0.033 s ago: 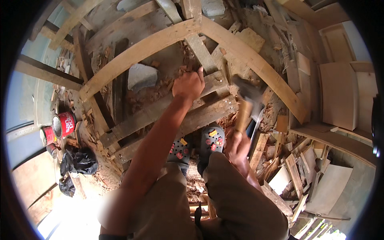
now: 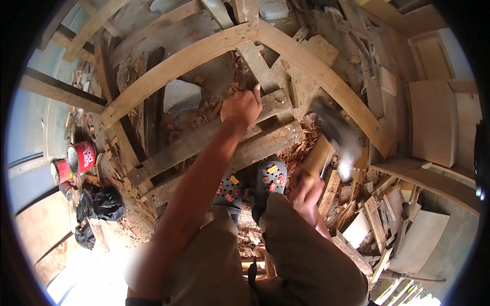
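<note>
floor (image 2: 138, 51) of a cluttered work area: wood chips (image 2: 297, 154) strewn about, offcuts (image 2: 375, 219) heaped at near right, a red can (image 2: 84, 155) out at left. two roughly parallel planks, the far plank (image 2: 171, 157) and the near plank (image 2: 265, 144), lie slantwise across the middle, just beyond the shoes (image 2: 269, 181). curved boards (image 2: 173, 64) arch on the far side.

right hand (image 2: 308, 189): wrapped around the handle of a hammer (image 2: 319, 155). head blurred, clear of both planks, just off to the right of their ends.

left hand (image 2: 240, 107): fingers curled at the far plank, toward its right end; whether they pinch anything is hidden from this view.

technique (judgement): hold low on the handle, wrist loose, so the head's weight does the work. bring the face down square; a glancing blow could skid or split the wood near an end. left hand should brace firmly yet keep out of the swing's line. caution: shoes sit close to the near plank, so a miss toward the body is the worse error.
</note>
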`<action>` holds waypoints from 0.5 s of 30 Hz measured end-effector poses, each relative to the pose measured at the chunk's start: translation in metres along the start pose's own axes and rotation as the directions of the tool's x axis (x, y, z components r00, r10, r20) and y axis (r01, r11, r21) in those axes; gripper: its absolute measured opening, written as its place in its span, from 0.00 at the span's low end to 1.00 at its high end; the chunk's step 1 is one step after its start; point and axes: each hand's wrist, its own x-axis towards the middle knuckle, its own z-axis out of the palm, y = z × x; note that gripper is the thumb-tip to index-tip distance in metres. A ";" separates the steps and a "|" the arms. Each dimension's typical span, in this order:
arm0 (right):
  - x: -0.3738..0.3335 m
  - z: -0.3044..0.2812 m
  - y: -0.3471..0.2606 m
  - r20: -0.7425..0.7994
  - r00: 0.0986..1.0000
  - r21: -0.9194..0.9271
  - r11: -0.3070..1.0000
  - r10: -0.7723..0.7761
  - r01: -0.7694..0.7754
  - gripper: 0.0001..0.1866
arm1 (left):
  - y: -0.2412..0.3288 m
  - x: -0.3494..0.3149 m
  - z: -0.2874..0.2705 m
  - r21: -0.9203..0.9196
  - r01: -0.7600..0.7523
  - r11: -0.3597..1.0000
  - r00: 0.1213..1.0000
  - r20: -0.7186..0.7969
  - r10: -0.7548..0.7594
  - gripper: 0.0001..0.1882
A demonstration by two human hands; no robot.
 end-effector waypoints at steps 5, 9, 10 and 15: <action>0.015 0.009 0.009 0.015 0.990 -0.277 0.952 0.138 -0.128 0.17 | 0.004 0.009 -0.004 -0.002 -0.018 1.000 1.000 0.026 0.018 0.36; 0.010 0.005 -0.003 0.028 0.980 -0.160 0.968 0.198 -0.191 0.21 | 0.003 0.006 -0.005 0.014 0.011 1.000 0.999 0.032 -0.012 0.36; 0.008 0.005 0.001 0.008 0.999 -0.013 0.998 0.054 -0.053 0.21 | 0.002 0.005 -0.005 0.021 0.012 1.000 0.999 0.033 -0.013 0.36; 0.005 0.005 0.045 0.031 0.990 -0.425 0.894 -0.140 0.140 0.24 | 0.003 0.003 -0.001 0.026 -0.015 1.000 1.000 0.008 0.015 0.36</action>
